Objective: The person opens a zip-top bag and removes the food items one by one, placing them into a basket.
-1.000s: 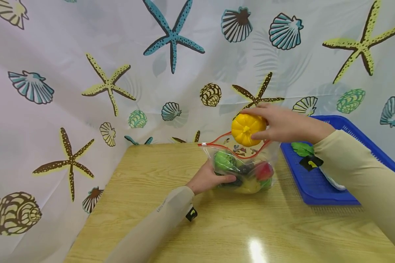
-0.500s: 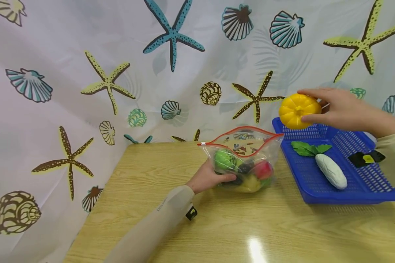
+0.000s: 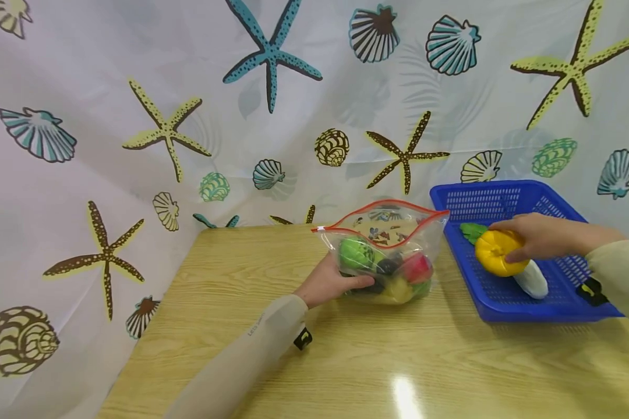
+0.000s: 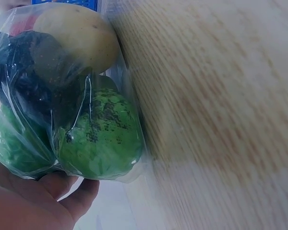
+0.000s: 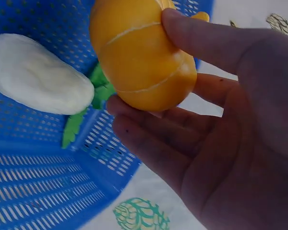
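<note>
My right hand [image 3: 545,235] grips a yellow toy pumpkin [image 3: 495,253] over the blue basket [image 3: 495,311]; in the right wrist view the thumb lies on one side of the pumpkin [image 5: 139,62] and the fingers on the other. Below it in the basket lies a white radish [image 3: 533,280] with green leaves [image 3: 472,233], partly hidden. My left hand [image 3: 331,284] holds the left side of a clear zip bag [image 3: 430,238], thumb in front. The bag's red-edged mouth gapes upward. Inside are green, dark, red and pale yellow toy vegetables, several of them pressed against the plastic.
The wooden table [image 3: 241,262] carries the bag in the middle and the basket at the right. A white curtain [image 3: 293,134] printed with starfish and shells hangs behind and along the left side. Light glares on the table's front part.
My right hand has carried the pumpkin from above the bag's mouth rightward, then down into the basket area over the radish. The left hand has stayed on the bag.
</note>
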Available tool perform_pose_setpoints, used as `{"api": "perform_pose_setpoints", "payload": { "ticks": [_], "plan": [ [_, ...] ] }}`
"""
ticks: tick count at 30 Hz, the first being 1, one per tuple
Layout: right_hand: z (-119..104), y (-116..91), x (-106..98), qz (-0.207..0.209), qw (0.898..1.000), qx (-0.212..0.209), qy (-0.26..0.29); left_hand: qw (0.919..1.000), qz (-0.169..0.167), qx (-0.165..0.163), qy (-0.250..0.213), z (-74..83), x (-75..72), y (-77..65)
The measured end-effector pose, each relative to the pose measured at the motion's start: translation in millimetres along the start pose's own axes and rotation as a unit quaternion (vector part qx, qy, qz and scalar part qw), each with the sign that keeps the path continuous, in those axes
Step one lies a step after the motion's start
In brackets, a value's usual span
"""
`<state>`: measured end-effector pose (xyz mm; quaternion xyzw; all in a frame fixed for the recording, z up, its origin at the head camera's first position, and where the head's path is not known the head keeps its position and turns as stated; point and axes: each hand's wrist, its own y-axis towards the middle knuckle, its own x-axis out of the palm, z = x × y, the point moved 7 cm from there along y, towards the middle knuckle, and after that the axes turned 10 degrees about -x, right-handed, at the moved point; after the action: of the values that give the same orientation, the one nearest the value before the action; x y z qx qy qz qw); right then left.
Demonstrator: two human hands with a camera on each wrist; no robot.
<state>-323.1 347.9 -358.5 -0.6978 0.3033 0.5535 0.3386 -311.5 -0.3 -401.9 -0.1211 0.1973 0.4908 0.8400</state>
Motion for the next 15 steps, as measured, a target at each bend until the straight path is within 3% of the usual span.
{"api": "perform_pose_setpoints", "payload": {
  "ticks": [8, 15],
  "plan": [
    [-3.3, 2.3, 21.0, -0.039, 0.997, -0.024, 0.057, 0.9999, 0.000, 0.012, -0.005, 5.4, -1.9, 1.0],
    [-5.4, 2.7, 16.9, -0.026, 0.999, -0.030, 0.023, 0.9999, -0.004, 0.014, -0.003, 0.4, 1.4, 0.8]
  ]
}}
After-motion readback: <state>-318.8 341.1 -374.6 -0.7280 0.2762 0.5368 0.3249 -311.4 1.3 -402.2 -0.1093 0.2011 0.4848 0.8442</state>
